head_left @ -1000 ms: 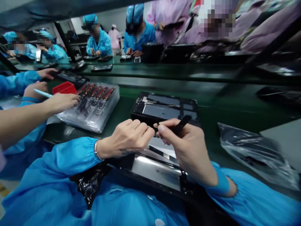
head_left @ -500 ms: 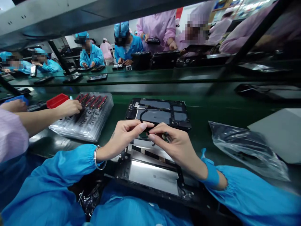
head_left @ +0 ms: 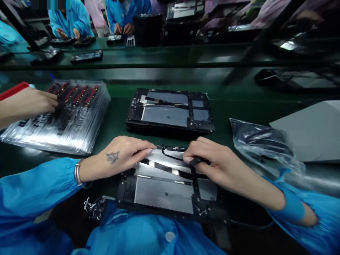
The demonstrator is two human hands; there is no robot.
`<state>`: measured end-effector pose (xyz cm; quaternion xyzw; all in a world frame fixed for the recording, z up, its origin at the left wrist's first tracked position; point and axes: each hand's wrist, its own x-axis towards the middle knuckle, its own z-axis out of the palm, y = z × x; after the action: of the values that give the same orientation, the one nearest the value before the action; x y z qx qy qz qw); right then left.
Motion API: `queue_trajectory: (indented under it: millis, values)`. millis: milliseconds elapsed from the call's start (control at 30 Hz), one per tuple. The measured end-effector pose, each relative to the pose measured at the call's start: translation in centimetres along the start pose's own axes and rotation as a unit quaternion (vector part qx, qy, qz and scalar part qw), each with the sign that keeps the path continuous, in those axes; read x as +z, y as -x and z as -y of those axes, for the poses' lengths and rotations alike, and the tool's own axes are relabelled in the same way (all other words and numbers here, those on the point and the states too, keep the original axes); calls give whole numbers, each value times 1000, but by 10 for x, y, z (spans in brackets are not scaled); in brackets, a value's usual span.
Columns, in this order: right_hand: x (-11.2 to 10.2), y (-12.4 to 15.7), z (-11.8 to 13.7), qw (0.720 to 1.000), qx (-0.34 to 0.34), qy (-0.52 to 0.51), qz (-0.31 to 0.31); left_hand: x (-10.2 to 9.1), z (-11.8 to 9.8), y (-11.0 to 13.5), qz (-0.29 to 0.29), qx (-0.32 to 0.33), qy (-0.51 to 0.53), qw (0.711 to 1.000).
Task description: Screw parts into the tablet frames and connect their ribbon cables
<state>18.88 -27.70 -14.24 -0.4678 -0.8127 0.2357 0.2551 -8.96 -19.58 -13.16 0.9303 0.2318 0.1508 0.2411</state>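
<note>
Where the person's blue-clad lap (head_left: 148,230) begins, a flat, black-framed tablet with silver inner panels (head_left: 164,194) lies open, its near edge just over the lap. At its far edge the left hand (head_left: 119,156) rests its fingertips, thumb close to forefinger; I cannot tell whether they pinch anything. The right hand (head_left: 212,159) is curled nearly closed around a small black piece (head_left: 198,161), and a thin, curved black cable (head_left: 172,157) runs across the silver toward it. Half a second ago both hands met above the tablet, a black strip raised between them; now they are apart and down at its frame, so the handling seems to have moved onto the tablet itself. Beyond, a similar black tablet (head_left: 170,109) sits on the dark green surface (head_left: 117,113), with stacked clear plastic trays (head_left: 77,138) to its left.
</note>
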Motion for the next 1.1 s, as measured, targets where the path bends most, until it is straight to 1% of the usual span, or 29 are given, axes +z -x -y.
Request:
queue_trajectory:
  millis: [100, 267, 367, 500, 633, 733, 867, 967, 1100]
  values:
    - [4, 3, -12, 999, 22, 12, 41, 5, 6, -5, -10, 24, -28, 999]
    - [2, 4, -19, 995, 70, 17, 68, 10, 12, -13, -28, 89, -56, 994]
    - [-1, 3, -19, 991, 108, 18, 80, 15, 15, -14, -8, 108, -34, 994]
    - [-1, 3, -20, 986, 147, 20, 83, 23, 20, -12, 39, 100, -2, 994]
    - [1, 1, -20, 981, 172, 31, 84, 29, 22, -10, 63, 102, -21, 993]
    - [1, -1, -20, 979, 179, 44, 88, 31, 20, -11, 69, 103, -45, 991]
    - [2, -1, -20, 981, 168, 60, 78, 32, 19, -12, 63, 111, -69, 989]
    - [3, 0, -22, 984, 153, 65, 68, 35, 22, -12, 66, 121, -79, 987]
    - [3, -1, -21, 985, 142, 72, 61, 40, 26, -12, 55, 142, -92, 984]
